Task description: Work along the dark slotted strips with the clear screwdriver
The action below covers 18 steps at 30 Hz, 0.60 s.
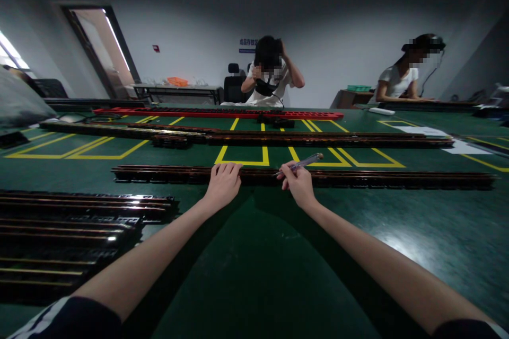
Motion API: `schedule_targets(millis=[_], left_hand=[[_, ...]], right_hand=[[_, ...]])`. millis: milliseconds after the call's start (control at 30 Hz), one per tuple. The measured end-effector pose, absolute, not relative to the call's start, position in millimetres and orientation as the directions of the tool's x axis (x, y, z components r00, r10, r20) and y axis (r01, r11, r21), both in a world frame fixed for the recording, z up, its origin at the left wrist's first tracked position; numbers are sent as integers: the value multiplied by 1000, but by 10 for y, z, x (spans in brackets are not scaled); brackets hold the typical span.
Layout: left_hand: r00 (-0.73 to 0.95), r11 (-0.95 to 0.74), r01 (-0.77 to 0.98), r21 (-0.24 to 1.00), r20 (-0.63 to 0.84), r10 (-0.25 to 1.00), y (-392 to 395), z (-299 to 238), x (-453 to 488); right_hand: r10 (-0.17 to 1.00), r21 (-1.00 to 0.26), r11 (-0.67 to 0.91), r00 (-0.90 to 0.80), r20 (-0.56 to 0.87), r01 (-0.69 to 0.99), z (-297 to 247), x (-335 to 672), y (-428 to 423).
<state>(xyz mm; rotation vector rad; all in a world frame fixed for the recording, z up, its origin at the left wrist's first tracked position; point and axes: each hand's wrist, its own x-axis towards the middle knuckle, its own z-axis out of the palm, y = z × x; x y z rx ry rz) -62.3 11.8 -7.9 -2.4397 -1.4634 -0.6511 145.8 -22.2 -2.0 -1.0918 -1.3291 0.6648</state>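
A long dark strip with copper-coloured edges (377, 178) lies across the green table (254, 254) in front of me. My left hand (222, 185) rests on it with fingers stretched flat over its near edge. To its right, my right hand (298, 183) is closed on a clear-handled screwdriver (304, 162), whose tip end points down to the strip and whose handle points up and right.
A stack of similar strips (79, 228) lies at my near left. More long strips (278, 139) and a red one (222, 114) lie farther back over yellow floor-style markings. Two people sit across the table, at centre (270, 77) and far right (401, 79).
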Motion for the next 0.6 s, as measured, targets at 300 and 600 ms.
schedule_targets(millis=[300,600], left_hand=[[424,-495,868,28,477,770,144,-100,-647],[419,-489,872,26,477,773,144,-97,-641]], right_hand=[[908,-905,375,119,402,202,-15,1473,-209],[900,-908,372,164,403,191,-42,1462,-188]])
